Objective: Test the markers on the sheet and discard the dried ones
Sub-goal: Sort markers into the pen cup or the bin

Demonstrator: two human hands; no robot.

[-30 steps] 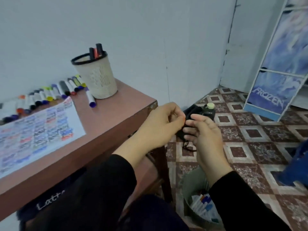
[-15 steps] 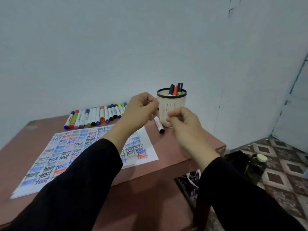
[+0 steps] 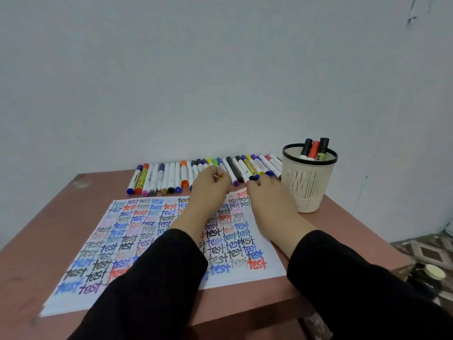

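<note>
Brown wooden table: a row of capped coloured markers lies along its far edge, behind a white paper sheet covered in "test" words. Left hand curled, grasp unclear; right hand outstretched, fingertips touching marker ends beside a cream mesh cup

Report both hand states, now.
Left hand: fingers curled; whether it pinches anything cannot be told.
Right hand: fingertips at the marker row; grip cannot be told.

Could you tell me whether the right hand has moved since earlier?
Yes: the right hand has shifted left, away from the pen cup, towards the marker row.
</note>
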